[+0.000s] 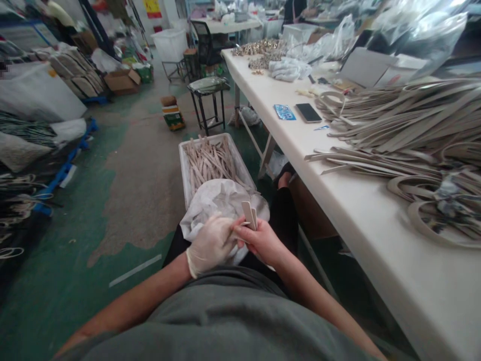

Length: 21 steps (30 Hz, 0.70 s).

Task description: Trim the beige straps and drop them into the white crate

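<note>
My right hand (266, 244), bare, is closed around short flat beige strap pieces (248, 214), whose ends stick up above the fingers. My left hand (211, 244) wears a thin whitish glove. Its fingers are closed and meet the right hand at the lower part of the straps; the exact grip there is partly hidden. Under both hands a whitish cloth or bag (216, 196) lies over my lap and the near end of a white plastic crate (183, 168). Many similar beige strap pieces (210, 160) lie loose in that crate.
To the right runs a long white table (285, 130) with bundles of long beige straps (406, 115), a phone (308, 113), a blue packet (284, 112) and gold-coloured metal parts (263, 47). A black-legged stool (208, 86) stands beyond the crate. Blue pallets (63, 173) with goods line the left.
</note>
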### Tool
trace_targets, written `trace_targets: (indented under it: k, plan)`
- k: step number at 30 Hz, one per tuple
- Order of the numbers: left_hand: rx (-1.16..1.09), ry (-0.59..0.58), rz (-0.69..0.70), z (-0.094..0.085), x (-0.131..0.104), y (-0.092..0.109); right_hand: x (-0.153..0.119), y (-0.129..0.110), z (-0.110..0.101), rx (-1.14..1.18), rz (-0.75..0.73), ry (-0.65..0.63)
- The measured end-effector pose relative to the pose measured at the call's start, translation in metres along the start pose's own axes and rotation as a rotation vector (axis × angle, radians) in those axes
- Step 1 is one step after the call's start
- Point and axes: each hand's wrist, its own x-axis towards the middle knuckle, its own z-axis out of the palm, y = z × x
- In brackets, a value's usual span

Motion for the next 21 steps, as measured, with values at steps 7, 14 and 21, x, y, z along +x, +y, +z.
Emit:
trace_targets:
  k: [7, 14, 21]
  plan:
    - [-0.027, 0.059, -0.095, 0.045, -0.011, -0.035, -0.016, -0.014, -0.035, 0.064, -0.113, 0.154]
    - [-0.948, -0.083, -0.591, 0.031, -0.033, -0.049, -0.013, 0.008, -0.090, 0.079, -0.076, 0.308]
    - [-1.054, 0.259, -0.907, -0.018, -0.009, -0.107, -0.068, 0.069, -0.149, -0.033, 0.164, 0.555]
